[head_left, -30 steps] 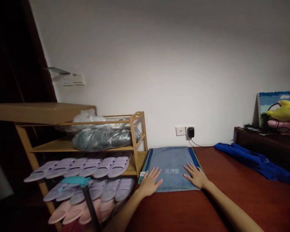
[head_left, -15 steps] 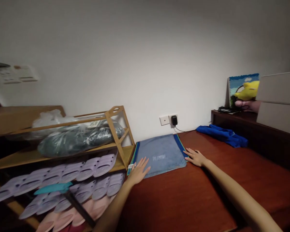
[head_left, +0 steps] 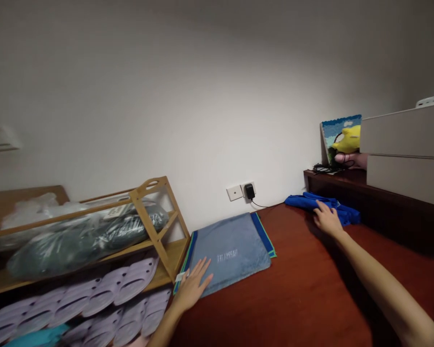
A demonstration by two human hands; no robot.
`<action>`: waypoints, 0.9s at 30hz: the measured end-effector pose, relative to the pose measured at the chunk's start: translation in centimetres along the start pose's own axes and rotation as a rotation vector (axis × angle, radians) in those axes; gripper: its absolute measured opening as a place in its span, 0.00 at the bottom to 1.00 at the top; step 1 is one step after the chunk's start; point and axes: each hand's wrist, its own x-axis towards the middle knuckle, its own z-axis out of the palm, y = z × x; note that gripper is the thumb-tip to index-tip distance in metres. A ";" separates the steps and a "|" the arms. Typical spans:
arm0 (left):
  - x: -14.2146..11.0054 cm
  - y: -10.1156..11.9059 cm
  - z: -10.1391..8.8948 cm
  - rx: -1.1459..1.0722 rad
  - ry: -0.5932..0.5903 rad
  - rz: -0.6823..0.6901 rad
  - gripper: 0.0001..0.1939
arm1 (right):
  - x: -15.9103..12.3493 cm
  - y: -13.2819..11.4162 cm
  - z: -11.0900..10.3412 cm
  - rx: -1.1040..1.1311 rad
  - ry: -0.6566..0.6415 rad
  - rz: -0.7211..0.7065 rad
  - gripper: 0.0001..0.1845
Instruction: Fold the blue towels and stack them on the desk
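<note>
A grey-blue towel (head_left: 231, 246) with white lettering lies flat on the reddish-brown wooden surface (head_left: 285, 299). Under it, a dark blue cloth with a green edge (head_left: 264, 234) shows along both sides. My left hand (head_left: 194, 285) rests with fingers spread on the towel's near left corner, beside a small white tag. Over to the right, my right hand (head_left: 328, 219) is at the crumpled bright blue cloth (head_left: 307, 201), fingers apart and partly covering it. Whether its fingertips touch that cloth I cannot tell.
On the left, a wooden rack (head_left: 162, 226) holds plastic-wrapped bundles (head_left: 90, 236) and several lilac clogs (head_left: 137, 279). A black plug (head_left: 250, 192) sits in the wall socket. At right, a dark raised ledge (head_left: 336, 185) carries pale boxes (head_left: 405, 144) and a picture (head_left: 342, 135).
My right hand has left the towel's right edge and moved right to the bright blue cloth. My left hand stays on the towel's left corner. The view has turned right.
</note>
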 end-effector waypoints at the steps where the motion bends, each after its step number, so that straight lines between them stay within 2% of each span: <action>1: 0.0 0.0 0.0 0.000 0.001 -0.001 0.31 | 0.8 0.7 0.1 -0.043 0.076 0.066 0.26; 4: -0.1 0.0 -0.3 -0.004 -0.011 -0.012 0.31 | 2.7 2.3 0.9 -0.126 0.191 0.225 0.32; 6: -0.1 0.0 -0.4 -0.009 -0.017 -0.017 0.30 | 3.3 3.0 1.6 -0.158 0.170 0.279 0.33; 8: -0.1 0.0 -0.4 -0.013 -0.018 -0.019 0.30 | 3.3 3.3 2.2 -0.171 0.124 0.283 0.30; 12: 0.0 -0.3 -0.1 -0.019 -0.001 -0.017 0.30 | 2.5 3.2 2.1 -0.178 0.089 0.193 0.21; 15: 0.2 -0.4 0.1 -0.027 0.006 -0.011 0.29 | 2.1 2.7 1.1 -0.174 0.076 0.115 0.16; 20: 0.3 0.0 0.1 -0.046 0.026 -0.014 0.29 | 2.6 0.9 -1.5 -0.139 0.017 0.033 0.19; 24: 0.0 0.3 0.0 -0.074 0.070 0.003 0.28 | 2.3 -1.7 -3.9 -0.119 -0.065 0.053 0.20; 27: -0.4 0.5 -0.1 -0.056 0.131 0.024 0.27 | 0.8 -4.0 -5.4 -0.118 -0.109 0.035 0.20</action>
